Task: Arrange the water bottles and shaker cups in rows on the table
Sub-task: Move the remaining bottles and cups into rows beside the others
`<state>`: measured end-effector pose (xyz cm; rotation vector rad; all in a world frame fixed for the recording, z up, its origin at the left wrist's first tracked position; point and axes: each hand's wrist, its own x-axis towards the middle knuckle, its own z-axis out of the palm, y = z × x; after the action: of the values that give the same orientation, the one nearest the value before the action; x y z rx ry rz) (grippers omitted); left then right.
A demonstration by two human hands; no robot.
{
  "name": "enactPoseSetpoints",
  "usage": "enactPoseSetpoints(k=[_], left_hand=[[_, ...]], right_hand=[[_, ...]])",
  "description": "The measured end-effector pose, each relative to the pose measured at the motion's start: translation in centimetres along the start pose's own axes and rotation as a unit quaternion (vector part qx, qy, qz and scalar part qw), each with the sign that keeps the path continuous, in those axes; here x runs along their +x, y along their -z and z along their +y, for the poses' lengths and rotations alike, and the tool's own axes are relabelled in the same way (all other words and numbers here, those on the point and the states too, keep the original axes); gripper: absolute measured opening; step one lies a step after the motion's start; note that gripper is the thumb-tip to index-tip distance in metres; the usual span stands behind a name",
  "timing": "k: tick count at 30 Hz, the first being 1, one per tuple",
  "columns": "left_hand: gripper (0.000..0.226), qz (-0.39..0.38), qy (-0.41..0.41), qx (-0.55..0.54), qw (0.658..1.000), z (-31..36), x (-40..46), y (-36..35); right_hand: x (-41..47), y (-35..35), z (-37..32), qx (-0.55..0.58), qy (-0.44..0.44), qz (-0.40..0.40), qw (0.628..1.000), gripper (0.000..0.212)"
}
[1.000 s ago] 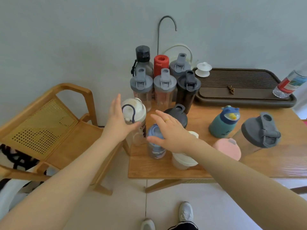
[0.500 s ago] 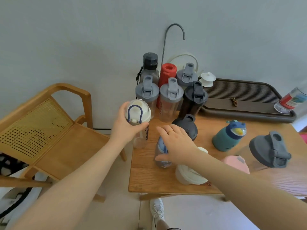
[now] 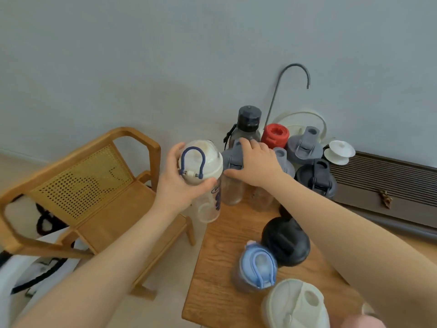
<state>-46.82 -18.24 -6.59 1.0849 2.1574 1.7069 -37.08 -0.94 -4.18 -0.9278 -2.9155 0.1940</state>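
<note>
My left hand grips a clear bottle with a white lid and blue loop, held at the table's left edge. My right hand rests on top of a grey-lidded shaker cup in the back group, fingers spread over the lid. Behind stand a dark-capped bottle, a red-capped bottle, another grey-lidded shaker and a black shaker. Nearer me stand a black-lidded cup, a blue-lidded bottle and a white-lidded shaker.
The wooden table has its left edge just beside a wooden chair with a cane back. A dark slatted tea tray lies at the back right with a small white lidded cup. A curved metal spout rises by the wall.
My left hand has lifted the white-lidded bottle up and back toward the rear group. My right hand left the blue-lidded bottle and reached onto the grey-lidded shaker. The view shifted closer.
</note>
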Motion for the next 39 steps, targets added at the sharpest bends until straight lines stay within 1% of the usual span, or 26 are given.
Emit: enactPoseSetpoints(k=[3,8,9,12,13,15,19,22,25,28,31,33,35,37,39], left_hand=[[0.08,-0.006,0.009,0.018,1.0,-0.5,0.8,0.3],[0.079,-0.028,0.016,0.007,0.999,-1.5,3.2,0.8],[0.079,-0.039,0.011,0.005,0.999,-1.7,3.8,0.8],[0.076,-0.072,0.002,0.003,0.997,-1.9,5.7,0.8],[0.075,-0.083,-0.001,0.0,0.997,-2.0,6.3,0.8],[0.075,-0.111,-0.008,-0.003,0.994,-2.2,7.3,0.6],[0.075,-0.175,-0.022,-0.024,0.984,-2.7,8.7,-0.7],[0.076,-0.228,-0.027,-0.053,0.972,-2.8,8.9,-2.9],[0.078,-0.274,-0.025,-0.078,0.958,-2.9,9.0,-5.2],[0.08,-0.296,-0.029,-0.08,0.951,-3.4,8.7,-6.9],[0.083,-0.314,-0.024,-0.08,0.946,-3.9,8.7,-7.5],[0.082,-0.343,-0.032,-0.067,0.937,-4.0,8.9,-7.5],[0.082,-0.378,-0.04,-0.049,0.923,-4.0,9.3,-7.1],[0.079,-0.403,-0.046,-0.047,0.913,-3.9,9.7,-6.8],[0.079,-0.4,-0.052,-0.036,0.915,-3.8,10.2,-6.7]], right_hand=[[1.3,-0.9,-0.2,-0.027,0.005,-0.017,0.999,0.096],[1.4,-2.0,0.0,-0.088,0.029,0.023,0.995,0.088],[1.4,-2.1,-0.1,-0.081,0.033,0.02,0.996,0.087],[0.9,-2.1,-0.5,0.013,0.033,-0.001,0.999,0.083],[0.6,-2.0,-0.6,0.029,0.034,-0.004,0.999,0.082],[0.0,-1.7,-0.9,0.013,0.034,-0.007,0.999,0.084],[-3.1,-1.2,-1.3,-0.039,0.027,-0.03,0.998,0.096],[-5.7,-1.1,-1.5,-0.053,0.002,-0.046,0.998,0.1],[-7.0,-0.8,-1.9,-0.035,-0.045,-0.05,0.997,0.104],[-7.4,-0.9,-2.6,-0.017,-0.074,-0.043,0.996,0.103],[-7.8,-1.2,-3.1,0.061,-0.122,-0.028,0.99,0.109],[-8.2,-1.4,-3.4,0.127,-0.149,-0.026,0.98,0.115],[-8.3,-1.7,-3.8,0.15,-0.157,-0.035,0.976,0.118],[-8.2,-2.1,-4.0,0.141,-0.157,-0.044,0.977,0.119],[-8.0,-2.3,-4.2,0.137,-0.157,-0.05,0.977,0.118]])
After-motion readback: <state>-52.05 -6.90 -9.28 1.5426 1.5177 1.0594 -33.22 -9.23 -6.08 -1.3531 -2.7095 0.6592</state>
